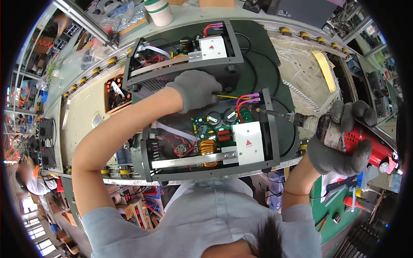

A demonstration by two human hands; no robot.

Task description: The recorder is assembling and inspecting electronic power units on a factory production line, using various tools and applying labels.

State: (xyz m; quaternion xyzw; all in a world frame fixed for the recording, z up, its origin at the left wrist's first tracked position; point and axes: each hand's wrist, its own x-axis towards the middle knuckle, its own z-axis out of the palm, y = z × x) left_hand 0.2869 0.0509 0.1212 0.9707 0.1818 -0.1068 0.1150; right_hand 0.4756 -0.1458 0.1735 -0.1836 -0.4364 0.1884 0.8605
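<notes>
My left hand (pixel 195 90), in a grey glove, reaches over the near open-topped machine (pixel 254 170). Its fingers are curled closed, and a thin yellow wire (pixel 228 96) runs out from the fingertips. Gripped in my gloved right hand (pixel 340 146) is a red power screwdriver (pixel 359 139). The screwdriver's long bit (pixel 275 114) points left, its tip beside the machine's right frame and the red wires with purple connectors (pixel 247 101). Inside the machine are a green circuit board (pixel 200 124), a copper coil (pixel 208 150) and a white plate (pixel 249 148).
A second open machine (pixel 150 77) stands just behind, on a dark green mat (pixel 258 38). An orange-lined parts box (pixel 116 96) sits to the left. Black cables curve along the right side. A white tub (pixel 160 13) is at the back, a yellow strip (pixel 323 71) at the right.
</notes>
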